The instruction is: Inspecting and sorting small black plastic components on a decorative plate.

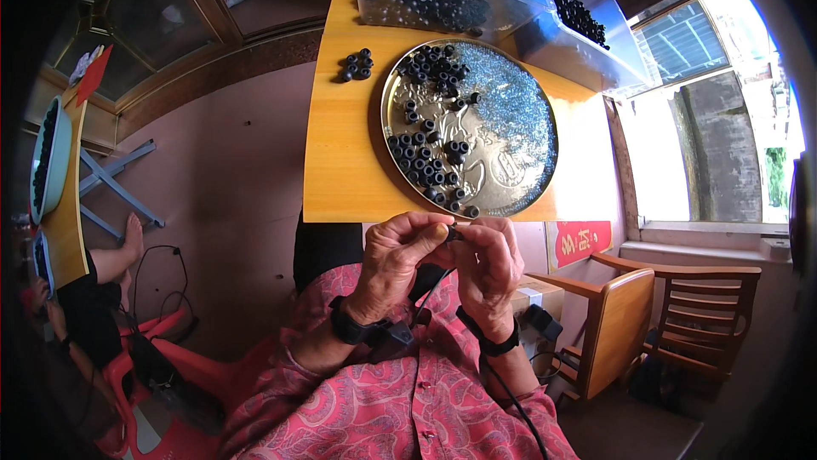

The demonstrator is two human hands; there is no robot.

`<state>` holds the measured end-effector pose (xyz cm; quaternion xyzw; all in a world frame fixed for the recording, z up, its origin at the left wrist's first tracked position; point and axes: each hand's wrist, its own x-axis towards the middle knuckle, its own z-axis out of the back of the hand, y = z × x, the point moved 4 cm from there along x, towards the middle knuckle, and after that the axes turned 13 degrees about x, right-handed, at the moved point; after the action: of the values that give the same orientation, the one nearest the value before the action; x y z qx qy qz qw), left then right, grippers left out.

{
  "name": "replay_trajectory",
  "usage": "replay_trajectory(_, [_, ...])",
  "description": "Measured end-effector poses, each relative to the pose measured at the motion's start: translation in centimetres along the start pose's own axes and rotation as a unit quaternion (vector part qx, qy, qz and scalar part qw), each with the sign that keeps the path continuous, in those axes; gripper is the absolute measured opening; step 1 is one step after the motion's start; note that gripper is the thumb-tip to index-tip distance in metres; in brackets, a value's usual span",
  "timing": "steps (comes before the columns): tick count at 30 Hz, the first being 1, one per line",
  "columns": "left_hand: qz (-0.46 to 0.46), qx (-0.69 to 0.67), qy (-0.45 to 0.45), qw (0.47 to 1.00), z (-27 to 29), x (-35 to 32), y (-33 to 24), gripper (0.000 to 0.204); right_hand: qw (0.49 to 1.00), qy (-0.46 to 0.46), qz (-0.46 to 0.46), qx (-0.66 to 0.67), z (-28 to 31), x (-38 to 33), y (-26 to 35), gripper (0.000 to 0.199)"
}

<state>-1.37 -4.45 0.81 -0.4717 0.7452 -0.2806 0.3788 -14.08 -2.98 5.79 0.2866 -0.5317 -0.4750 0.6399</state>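
Just in front of the table's near edge, my left hand (393, 262) and my right hand (490, 271) meet, with their fingertips pinched on a small black ring-shaped part (453, 234). Fingers cover much of that part. Beyond them a round metal tray (489, 192) lies on the yellow table (340, 149). Many black ring-shaped parts (423, 160) sit along its left side. Tiny glittering bluish pieces (515, 98) are spread over its right and far side. A small cluster of black parts (357, 64) rests on the table left of the tray.
Behind the tray stand a clear plastic bin (425, 9) and a second clear bin (587, 34), both holding black parts. Wooden chairs (625, 332) are at my right. To the left, another person's leg (119, 256) shows beside a red plastic chair (162, 358) and a side table (70, 230).
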Motion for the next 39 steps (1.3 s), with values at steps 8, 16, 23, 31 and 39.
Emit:
replay_trajectory(8, [-0.033,0.089,-0.042,0.995,0.7,-0.3,-0.1,0.018,0.998,0.049,0.016,-0.021,-0.3,0.3,0.0,0.024])
replay_trajectory(16, [-0.043,0.196,-0.045,0.979,0.7,-0.9,-0.7,0.019,0.995,0.09,0.017,-0.026,0.0,0.4,0.2,0.024])
replay_trajectory(23, [-0.003,0.256,-0.032,0.966,0.1,-1.3,-1.8,0.022,0.991,0.126,0.024,-0.044,-0.1,-0.1,0.3,0.028])
replay_trajectory(31, [0.011,0.189,0.006,0.982,0.2,-0.8,-0.6,0.024,0.992,0.117,0.009,-0.045,-0.3,-0.8,0.0,0.025])
replay_trajectory(39, [-0.046,0.305,0.019,0.951,0.4,-1.3,-0.6,0.024,0.993,0.1,-0.064,0.012,0.5,-0.9,0.6,0.024])
